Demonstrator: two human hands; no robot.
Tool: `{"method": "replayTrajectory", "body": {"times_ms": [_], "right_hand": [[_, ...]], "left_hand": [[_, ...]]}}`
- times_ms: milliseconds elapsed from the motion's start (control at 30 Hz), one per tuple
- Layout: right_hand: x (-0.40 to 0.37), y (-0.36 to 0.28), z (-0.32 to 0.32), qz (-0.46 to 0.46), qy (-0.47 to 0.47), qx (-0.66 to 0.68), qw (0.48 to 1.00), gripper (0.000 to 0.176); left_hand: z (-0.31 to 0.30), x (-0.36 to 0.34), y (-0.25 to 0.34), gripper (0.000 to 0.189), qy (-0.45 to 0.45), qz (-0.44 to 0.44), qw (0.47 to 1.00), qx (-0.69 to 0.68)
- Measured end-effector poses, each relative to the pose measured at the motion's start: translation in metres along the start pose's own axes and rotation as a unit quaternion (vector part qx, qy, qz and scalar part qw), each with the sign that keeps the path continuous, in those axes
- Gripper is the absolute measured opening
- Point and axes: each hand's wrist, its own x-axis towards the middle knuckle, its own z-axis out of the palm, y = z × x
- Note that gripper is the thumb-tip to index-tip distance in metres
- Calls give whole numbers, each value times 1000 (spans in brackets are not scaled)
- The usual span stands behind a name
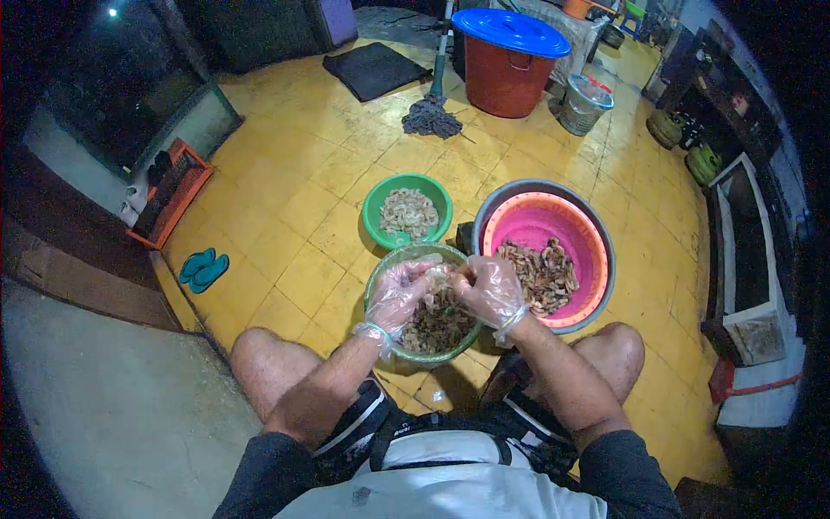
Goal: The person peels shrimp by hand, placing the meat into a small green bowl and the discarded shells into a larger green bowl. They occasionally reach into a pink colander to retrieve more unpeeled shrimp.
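Little room divides the mottled green basin (378, 344) from the small green bowl (370, 227) and the pink colander (590, 259); yellow floor tiles (285, 216) spread wide leftward. Over the basin's far side, the left hand (400, 298) pinches a shrimp (439, 271), pale, glossy and partly hidden. The right hand (493, 290) curls narrowly beside it; its grip cannot be told.

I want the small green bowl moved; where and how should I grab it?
Take the small green bowl by its rim, probably from the left: its round, open edge faces bare floor there, while the larger green bowl crowds the near side.
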Motion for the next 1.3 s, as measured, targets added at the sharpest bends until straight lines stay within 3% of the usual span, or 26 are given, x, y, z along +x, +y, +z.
{"method": "replayTrajectory", "body": {"times_ms": [67,133,167,233,333,367,467,600,633,700,867,1000,1033,1133,1267,1300], "right_hand": [[1,4,-2,-4,-5,-15,1000,21],[-1,10,1,-86,17,-93,992,19],[-1,7,3,-86,17,-93,992,19],[-1,-1,9,-204,71,-103,971,19],[-6,0,21,-209,59,-183,959,16],[-7,-2,22,-230,96,-192,949,16],[-9,-11,21,-175,14,-255,951,16],[-7,4,34,-224,66,-210,949,14],[-8,4,34,-173,26,-196,965,16],[-7,4,33,-167,46,-153,973,17],[-3,7,24,-48,32,-10,998,22],[2,18,25,-2,21,18,1000,26],[5,21,26,51,-16,-35,998,28],[4,20,23,36,-22,-66,997,28],[7,31,22,15,-164,-126,978,28],[6,36,29,-23,-125,-63,990,33]], "left_hand": [[-1,1,0,29,6,-6,1000,-26],[-2,2,-2,28,22,-15,999,42],[-2,3,-4,28,21,-16,999,42],[-2,1,-9,26,-18,-26,999,29],[2,-2,-15,24,-2,3,997,78],[2,-2,-17,24,-3,3,997,78],[2,0,-24,23,8,25,995,92],[2,-1,-24,21,-1,25,995,92],[2,-3,-22,20,10,22,993,115],[-2,-1,-24,18,17,38,981,189],[3,-3,-12,19,9,38,980,195],[8,-8,5,18,28,11,988,151],[1,-4,-3,17,36,30,980,194],[-2,0,0,17,60,26,991,115],[-12,5,-7,18,68,-3,994,86],[-13,6,-8,18,57,0,994,89]]}}
